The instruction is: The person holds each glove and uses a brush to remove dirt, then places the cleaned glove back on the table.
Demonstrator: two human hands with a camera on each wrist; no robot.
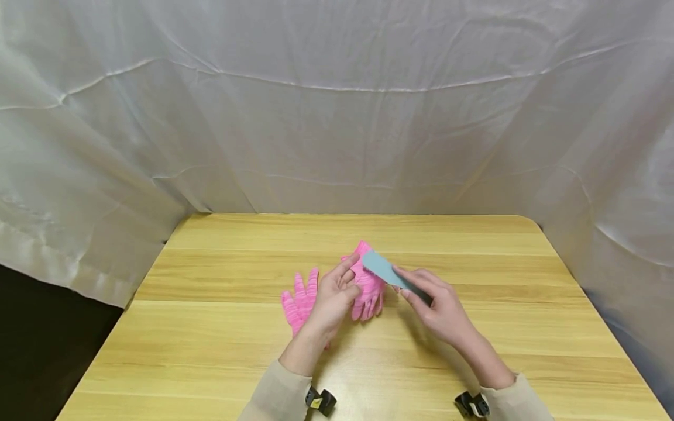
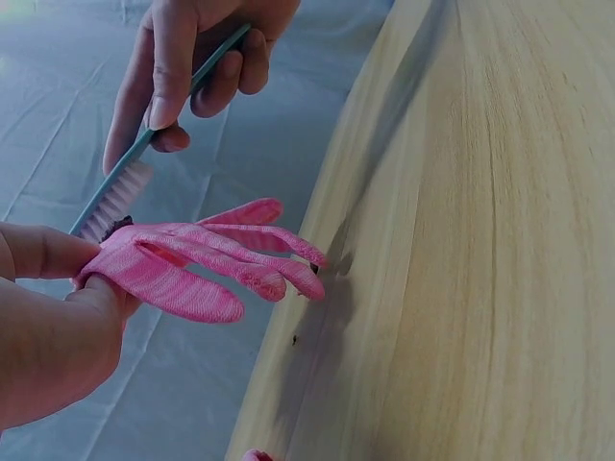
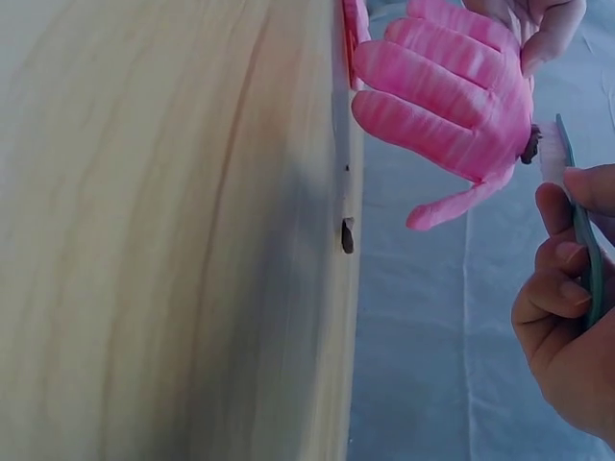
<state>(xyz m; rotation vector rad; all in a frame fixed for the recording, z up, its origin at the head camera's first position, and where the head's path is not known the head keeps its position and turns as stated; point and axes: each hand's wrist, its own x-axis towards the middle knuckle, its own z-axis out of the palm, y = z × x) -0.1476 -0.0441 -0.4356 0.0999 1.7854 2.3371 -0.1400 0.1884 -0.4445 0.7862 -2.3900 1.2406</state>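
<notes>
My left hand (image 1: pixel 332 298) pinches a pink knit glove (image 2: pixel 183 274) between thumb and fingers, lifting it above the table with its fingers hanging down. In my right hand (image 1: pixel 439 304) is a blue-green scrub brush (image 1: pixel 384 272), gripped by the handle. The brush's white bristles (image 2: pixel 117 200) face the glove. A dark clump (image 3: pixel 530 144) sits on the glove right by the bristles; whether they touch it I cannot tell exactly. A second pink glove (image 1: pixel 301 301) lies flat on the table, partly hidden behind my left hand and wrist.
The wooden table (image 1: pixel 221 362) has rounded far corners and a pale curtain (image 1: pixel 337 134) behind it. A dark bit (image 3: pixel 348 235) and a smaller speck lie on the tabletop below the held glove. Dark wrist devices (image 1: pixel 321 401) sit at both sleeves.
</notes>
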